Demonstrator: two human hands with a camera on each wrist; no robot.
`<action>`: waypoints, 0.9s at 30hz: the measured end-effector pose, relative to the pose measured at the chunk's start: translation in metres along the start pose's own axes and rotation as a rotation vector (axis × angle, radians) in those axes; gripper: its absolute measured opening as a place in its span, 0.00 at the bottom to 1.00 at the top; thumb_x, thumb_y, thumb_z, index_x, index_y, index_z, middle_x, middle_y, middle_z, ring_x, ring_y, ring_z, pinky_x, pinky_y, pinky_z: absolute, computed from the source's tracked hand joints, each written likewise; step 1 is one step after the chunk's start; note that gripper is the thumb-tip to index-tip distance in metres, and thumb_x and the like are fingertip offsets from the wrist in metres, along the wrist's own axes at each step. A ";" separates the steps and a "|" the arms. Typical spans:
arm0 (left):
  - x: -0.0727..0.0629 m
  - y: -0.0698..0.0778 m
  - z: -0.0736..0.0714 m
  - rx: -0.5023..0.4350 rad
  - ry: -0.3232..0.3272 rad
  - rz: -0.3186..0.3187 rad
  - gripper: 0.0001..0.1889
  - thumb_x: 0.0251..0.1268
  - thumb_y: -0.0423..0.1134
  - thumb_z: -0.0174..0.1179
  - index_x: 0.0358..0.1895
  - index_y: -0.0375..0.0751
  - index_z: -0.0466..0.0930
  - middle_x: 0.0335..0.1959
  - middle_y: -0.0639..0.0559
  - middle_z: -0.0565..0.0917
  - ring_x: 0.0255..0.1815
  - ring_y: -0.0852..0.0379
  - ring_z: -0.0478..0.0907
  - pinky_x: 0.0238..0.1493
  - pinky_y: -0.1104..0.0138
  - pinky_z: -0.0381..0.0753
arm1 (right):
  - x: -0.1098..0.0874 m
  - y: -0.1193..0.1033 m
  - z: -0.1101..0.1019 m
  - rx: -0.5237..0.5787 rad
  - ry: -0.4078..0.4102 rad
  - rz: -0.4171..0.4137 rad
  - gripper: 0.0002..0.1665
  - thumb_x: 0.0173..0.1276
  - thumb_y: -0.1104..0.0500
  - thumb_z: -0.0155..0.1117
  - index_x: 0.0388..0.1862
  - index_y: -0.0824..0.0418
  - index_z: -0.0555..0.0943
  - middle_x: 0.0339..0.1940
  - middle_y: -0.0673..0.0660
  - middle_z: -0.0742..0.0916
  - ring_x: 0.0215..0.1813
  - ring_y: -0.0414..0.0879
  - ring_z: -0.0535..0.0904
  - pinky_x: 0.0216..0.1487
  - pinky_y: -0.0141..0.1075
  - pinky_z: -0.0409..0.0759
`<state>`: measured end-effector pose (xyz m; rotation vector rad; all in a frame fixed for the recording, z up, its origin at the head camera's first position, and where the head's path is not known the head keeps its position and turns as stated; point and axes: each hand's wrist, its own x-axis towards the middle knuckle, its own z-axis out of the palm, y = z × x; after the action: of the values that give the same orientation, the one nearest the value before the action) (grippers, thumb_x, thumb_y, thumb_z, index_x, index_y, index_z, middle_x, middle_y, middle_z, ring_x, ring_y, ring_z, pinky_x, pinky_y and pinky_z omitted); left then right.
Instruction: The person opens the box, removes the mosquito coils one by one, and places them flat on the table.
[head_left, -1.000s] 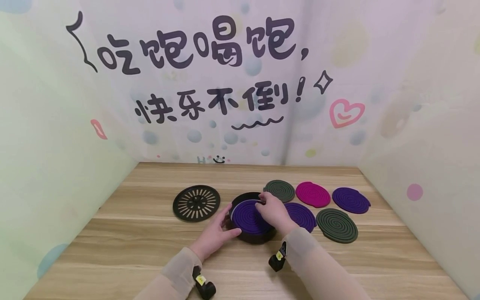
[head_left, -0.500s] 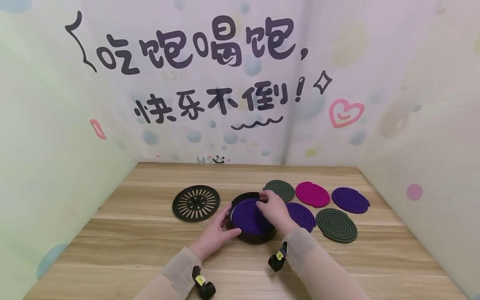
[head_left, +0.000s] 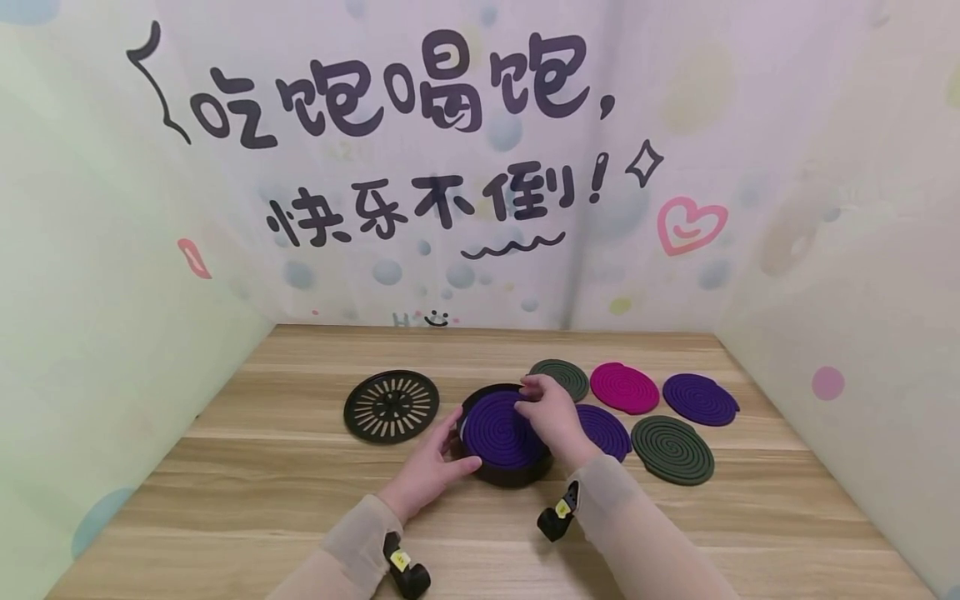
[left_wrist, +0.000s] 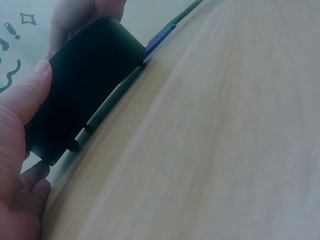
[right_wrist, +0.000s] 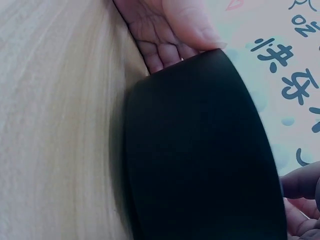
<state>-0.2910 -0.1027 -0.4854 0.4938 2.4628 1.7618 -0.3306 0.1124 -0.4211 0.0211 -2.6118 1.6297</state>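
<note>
A round black mosquito coil holder [head_left: 510, 477] stands in the middle of the table in the head view. My left hand [head_left: 426, 477] grips its left side, thumb near the front rim and fingers round the wall. A purple mosquito coil [head_left: 497, 435] lies tilted in the holder's mouth, far edge raised. My right hand [head_left: 553, 421] pinches that coil at its upper right edge between thumb and fingers. In the left wrist view the dark holder wall [left_wrist: 95, 70] shows side-on with small feet below. The same holder [right_wrist: 200, 150] fills much of the right wrist view, hiding the coil.
A slotted black lid [head_left: 392, 407] lies left of the holder. To the right lie several flat coils: a dark green coil [head_left: 564, 379], a magenta coil [head_left: 626, 388], a purple coil [head_left: 699, 399], a nearer green coil [head_left: 672, 450] and another purple coil [head_left: 606, 433].
The far edge of the purple coil in the holder has risen, and my right hand has moved up slightly with it. My left hand stays on the holder.
</note>
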 end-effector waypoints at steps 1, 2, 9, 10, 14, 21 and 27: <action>0.000 0.000 0.000 0.002 0.001 0.000 0.46 0.58 0.48 0.69 0.76 0.44 0.52 0.73 0.35 0.55 0.70 0.34 0.60 0.67 0.47 0.63 | 0.000 0.000 0.000 0.011 0.001 0.001 0.25 0.65 0.66 0.63 0.61 0.64 0.74 0.53 0.59 0.82 0.58 0.55 0.75 0.58 0.50 0.75; 0.000 0.000 0.000 0.003 0.002 0.000 0.46 0.58 0.48 0.69 0.76 0.44 0.52 0.73 0.35 0.55 0.70 0.34 0.60 0.67 0.47 0.64 | 0.001 0.000 -0.001 0.021 0.003 0.004 0.25 0.65 0.66 0.63 0.61 0.64 0.74 0.53 0.59 0.82 0.57 0.54 0.75 0.58 0.50 0.75; 0.000 0.001 0.000 -0.001 -0.001 -0.005 0.46 0.58 0.48 0.69 0.76 0.44 0.52 0.74 0.35 0.55 0.70 0.34 0.59 0.67 0.47 0.63 | 0.001 0.000 -0.002 0.106 -0.008 0.020 0.25 0.64 0.67 0.63 0.60 0.64 0.74 0.51 0.59 0.82 0.55 0.53 0.76 0.58 0.48 0.75; 0.000 0.001 0.000 -0.003 -0.001 -0.005 0.46 0.58 0.48 0.69 0.76 0.44 0.52 0.74 0.35 0.54 0.70 0.34 0.59 0.67 0.47 0.63 | 0.001 -0.001 -0.003 0.119 -0.012 0.021 0.25 0.64 0.67 0.63 0.61 0.64 0.73 0.51 0.60 0.82 0.55 0.54 0.76 0.58 0.49 0.74; 0.000 0.000 0.000 -0.009 -0.002 -0.005 0.46 0.58 0.48 0.69 0.76 0.44 0.52 0.74 0.35 0.55 0.70 0.35 0.59 0.67 0.47 0.63 | 0.003 -0.001 -0.005 0.180 -0.028 0.052 0.25 0.65 0.67 0.62 0.62 0.64 0.73 0.52 0.61 0.82 0.56 0.54 0.76 0.62 0.51 0.72; 0.000 0.000 0.000 0.002 -0.003 -0.003 0.46 0.58 0.48 0.69 0.76 0.45 0.52 0.73 0.35 0.56 0.70 0.34 0.60 0.67 0.47 0.63 | 0.002 0.000 -0.005 0.266 -0.036 0.081 0.26 0.63 0.69 0.63 0.61 0.65 0.73 0.55 0.63 0.81 0.59 0.56 0.74 0.66 0.52 0.67; 0.000 0.000 -0.001 0.008 -0.005 -0.009 0.46 0.58 0.48 0.69 0.76 0.45 0.52 0.73 0.35 0.57 0.70 0.35 0.59 0.68 0.48 0.62 | -0.001 -0.004 -0.004 0.314 -0.036 0.109 0.27 0.61 0.70 0.63 0.61 0.67 0.73 0.58 0.65 0.79 0.62 0.57 0.71 0.68 0.52 0.64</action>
<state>-0.2915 -0.1033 -0.4849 0.4867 2.4659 1.7453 -0.3287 0.1141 -0.4159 -0.0783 -2.3910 2.0795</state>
